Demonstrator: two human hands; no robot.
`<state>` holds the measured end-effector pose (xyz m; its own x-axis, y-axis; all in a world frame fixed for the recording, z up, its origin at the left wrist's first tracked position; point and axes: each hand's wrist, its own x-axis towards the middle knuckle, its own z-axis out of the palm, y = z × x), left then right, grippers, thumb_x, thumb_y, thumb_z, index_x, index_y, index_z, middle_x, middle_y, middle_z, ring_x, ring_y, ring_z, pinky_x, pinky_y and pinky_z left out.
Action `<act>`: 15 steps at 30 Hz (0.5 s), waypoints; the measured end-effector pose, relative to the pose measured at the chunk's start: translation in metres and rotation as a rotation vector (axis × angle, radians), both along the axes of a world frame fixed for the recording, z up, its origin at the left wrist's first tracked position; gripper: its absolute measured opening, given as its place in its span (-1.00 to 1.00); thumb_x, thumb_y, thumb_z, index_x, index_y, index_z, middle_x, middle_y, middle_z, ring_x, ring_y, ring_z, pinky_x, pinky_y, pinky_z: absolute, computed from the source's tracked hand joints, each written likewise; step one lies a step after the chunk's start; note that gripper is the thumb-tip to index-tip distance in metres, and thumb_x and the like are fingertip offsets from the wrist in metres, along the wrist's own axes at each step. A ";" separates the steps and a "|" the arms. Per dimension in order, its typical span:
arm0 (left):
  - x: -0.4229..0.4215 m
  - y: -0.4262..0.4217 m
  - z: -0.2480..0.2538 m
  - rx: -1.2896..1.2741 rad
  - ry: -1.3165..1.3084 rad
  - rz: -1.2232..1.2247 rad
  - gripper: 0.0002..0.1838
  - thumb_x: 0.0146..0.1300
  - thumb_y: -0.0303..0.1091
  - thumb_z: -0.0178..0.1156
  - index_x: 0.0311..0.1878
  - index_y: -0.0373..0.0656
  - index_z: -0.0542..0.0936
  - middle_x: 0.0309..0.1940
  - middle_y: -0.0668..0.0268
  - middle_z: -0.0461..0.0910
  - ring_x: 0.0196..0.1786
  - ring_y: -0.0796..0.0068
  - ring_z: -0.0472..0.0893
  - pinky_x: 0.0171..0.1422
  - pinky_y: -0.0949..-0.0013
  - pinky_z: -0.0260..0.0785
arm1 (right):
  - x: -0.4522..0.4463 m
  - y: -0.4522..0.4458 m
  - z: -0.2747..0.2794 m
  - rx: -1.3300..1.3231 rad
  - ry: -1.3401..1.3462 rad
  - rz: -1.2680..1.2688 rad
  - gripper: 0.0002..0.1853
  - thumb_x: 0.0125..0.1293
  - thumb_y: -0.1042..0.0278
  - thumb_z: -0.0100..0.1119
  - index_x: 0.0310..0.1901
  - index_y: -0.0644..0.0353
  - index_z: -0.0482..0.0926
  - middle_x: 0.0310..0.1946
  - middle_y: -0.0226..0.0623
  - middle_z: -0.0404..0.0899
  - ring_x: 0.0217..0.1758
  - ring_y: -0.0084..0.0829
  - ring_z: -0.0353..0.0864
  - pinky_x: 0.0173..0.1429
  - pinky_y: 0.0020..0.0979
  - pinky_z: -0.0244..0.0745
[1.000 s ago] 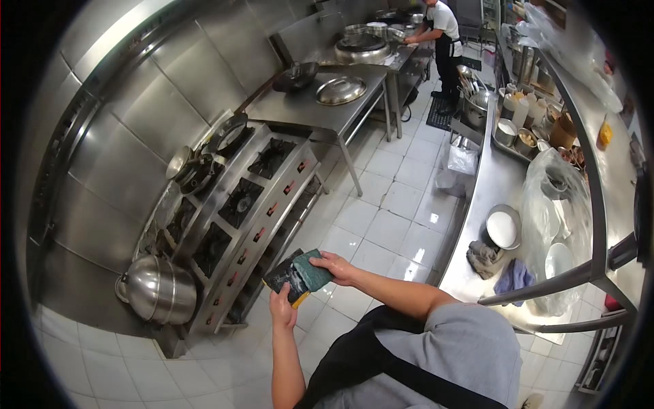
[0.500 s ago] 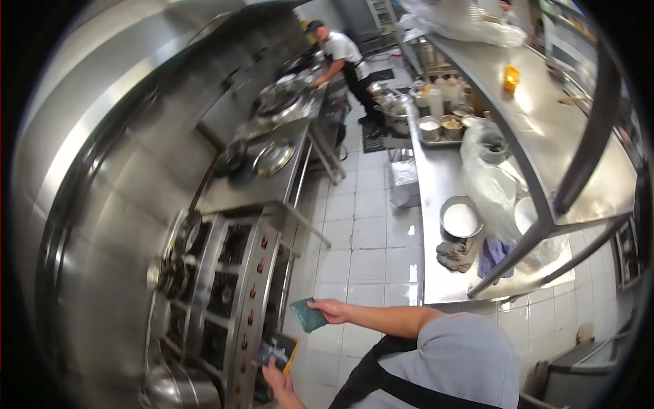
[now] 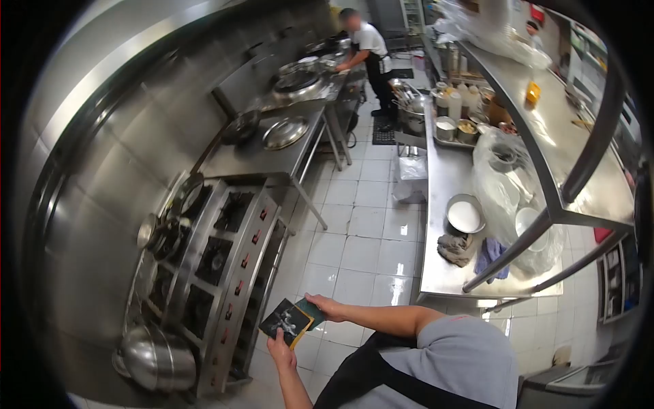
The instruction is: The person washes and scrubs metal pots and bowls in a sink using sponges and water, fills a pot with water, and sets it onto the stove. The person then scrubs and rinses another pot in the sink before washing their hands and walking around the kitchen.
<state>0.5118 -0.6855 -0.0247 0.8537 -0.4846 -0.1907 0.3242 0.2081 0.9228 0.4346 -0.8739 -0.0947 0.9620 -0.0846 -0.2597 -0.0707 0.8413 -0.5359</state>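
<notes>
One dark flat square (image 3: pixel 287 319) with a yellow edge and whitish smears on its face was in the left hand (image 3: pixel 280 350), thumb over the near side and the other fingers tucked out of sight, so that grip looked pretty much closed on it. The right hand (image 3: pixel 332 309) had a green pad (image 3: pixel 316 313) pinched by its edge, fingers bent in and nearly together. From this angle the square overlapped part of the pad; couldn't tell whether the two actually touched. Both were held up over the white tiled floor (image 3: pixel 364 221), near the stove.

That stove (image 3: pixel 189 265) ran along the left, with red knobs (image 3: pixel 244 261) down its front and a big shiny pot (image 3: pixel 159 358) at the near end. Past it, a steel table (image 3: pixel 259 159) had a round lid (image 3: pixel 285 132) and a dark wok (image 3: pixel 240 127) on it.

Over on the right, the counter (image 3: pixel 436 275) held a bowl (image 3: pixel 460 199) of something white, a greyish-brown rag (image 3: pixel 455 250) just beside it, a bluish cloth (image 3: pixel 490 254) partly behind a metal bar (image 3: pixel 512 251), and a clear plastic bag (image 3: pixel 507 180). Squeeze bottles (image 3: pixel 455 103) stood further up. Way back, a co-worker (image 3: pixel 371 51) leaned over the far worktop, hands too small to make out.
</notes>
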 end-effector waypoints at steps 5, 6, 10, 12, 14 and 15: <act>0.001 0.022 -0.026 0.160 -0.003 0.045 -0.75 0.35 -0.46 0.07 0.05 -0.30 0.47 -0.05 0.20 0.58 -0.09 0.40 0.58 0.06 0.36 0.41 | -0.001 0.033 0.014 -0.400 0.110 0.020 -0.15 0.07 -0.03 0.44 0.24 0.29 0.21 0.00 -0.19 0.48 0.11 -0.41 0.45 0.12 -0.38 0.44; 0.000 0.028 -0.028 0.159 -0.004 0.054 -0.75 0.35 -0.46 0.07 0.05 -0.30 0.47 -0.05 0.20 0.58 -0.09 0.40 0.58 0.06 0.36 0.41 | 0.002 0.041 0.006 -0.556 0.124 -0.022 -0.10 0.02 -0.02 0.49 0.24 0.32 0.20 -0.02 -0.18 0.50 0.08 -0.42 0.47 0.11 -0.41 0.44; 0.001 0.042 -0.023 0.095 0.008 0.130 -0.76 0.34 -0.48 0.06 0.05 -0.30 0.47 -0.06 0.21 0.58 -0.09 0.41 0.59 0.04 0.36 0.42 | 0.011 0.052 -0.009 -0.554 0.205 -0.061 -0.09 -0.02 -0.02 0.52 0.22 0.33 0.22 -0.06 -0.19 0.54 -0.02 -0.44 0.52 0.09 -0.45 0.43; -0.001 0.046 -0.017 0.073 0.009 0.149 -0.76 0.34 -0.48 0.06 0.05 -0.30 0.47 -0.06 0.21 0.58 -0.09 0.41 0.59 0.03 0.36 0.42 | 0.015 0.046 -0.020 -0.503 0.180 -0.030 -0.05 -0.05 -0.07 0.52 0.21 0.37 0.22 -0.06 -0.14 0.54 -0.02 -0.41 0.54 0.06 -0.43 0.46; -0.002 0.047 -0.014 0.076 0.019 0.172 -0.77 0.34 -0.48 0.07 0.03 -0.30 0.48 -0.09 0.22 0.59 -0.11 0.44 0.58 0.02 0.38 0.42 | 0.018 0.046 -0.028 -0.449 0.162 -0.006 -0.01 -0.08 -0.12 0.52 0.20 0.41 0.22 -0.07 -0.09 0.54 -0.02 -0.39 0.56 0.03 -0.41 0.49; -0.001 0.047 -0.016 0.073 0.017 0.176 -0.77 0.34 -0.48 0.07 0.03 -0.30 0.48 -0.09 0.22 0.59 -0.11 0.44 0.58 0.02 0.38 0.42 | 0.020 0.050 -0.030 -0.409 0.156 -0.019 -0.03 -0.07 -0.13 0.51 0.18 0.41 0.24 -0.08 -0.10 0.55 -0.05 -0.39 0.57 0.01 -0.41 0.51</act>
<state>0.5112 -0.6385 -0.0403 0.9203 -0.3125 -0.2353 0.3047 0.1956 0.9321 0.4541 -0.8237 -0.1243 0.9111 -0.2280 -0.3434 -0.1638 0.5642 -0.8092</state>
